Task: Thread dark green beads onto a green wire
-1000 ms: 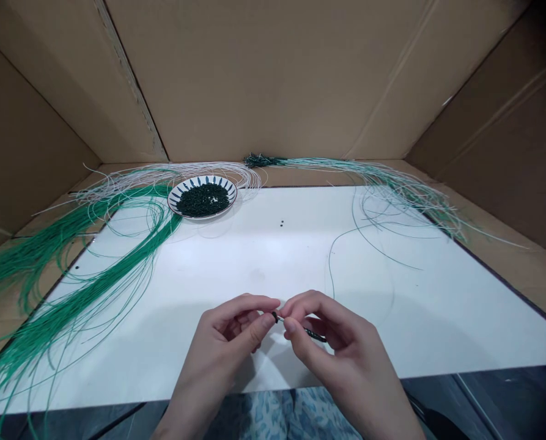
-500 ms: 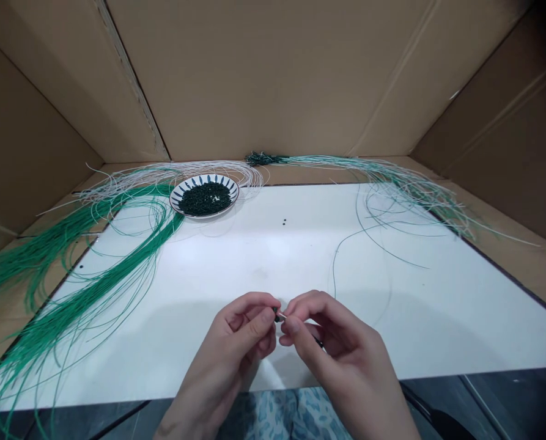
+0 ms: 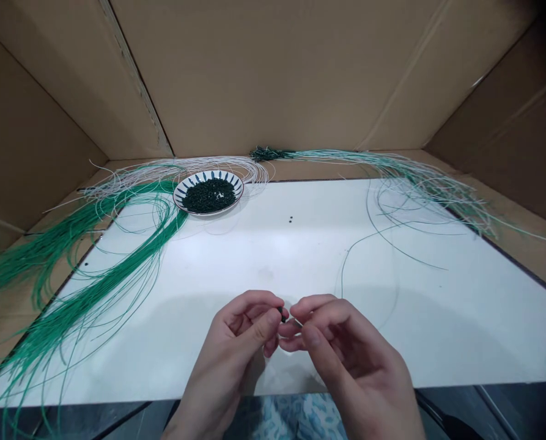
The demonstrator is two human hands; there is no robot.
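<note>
My left hand point(image 3: 236, 348) and my right hand point(image 3: 346, 354) meet at the near edge of a white board point(image 3: 263, 269). My left thumb and forefinger pinch a small dark bead point(image 3: 282, 315). My right fingertips pinch the end of a thin green string point(image 3: 346, 269) right against that bead. The string runs from my right hand up over the board toward the right. A patterned dish point(image 3: 208, 193) filled with dark green beads stands at the board's far left.
A thick bundle of green strings point(image 3: 84, 275) sweeps over the left side. White strings point(image 3: 172, 168) curve behind the dish. Pale green strings point(image 3: 419, 183) fan out at the far right. Two loose beads point(image 3: 291, 218) lie mid-board. Cardboard walls point(image 3: 282, 73) enclose the space.
My hands have drawn closer together, and the dark piece seen under my right fingers is now hidden. The view has shifted slightly, moving everything a little rightward.
</note>
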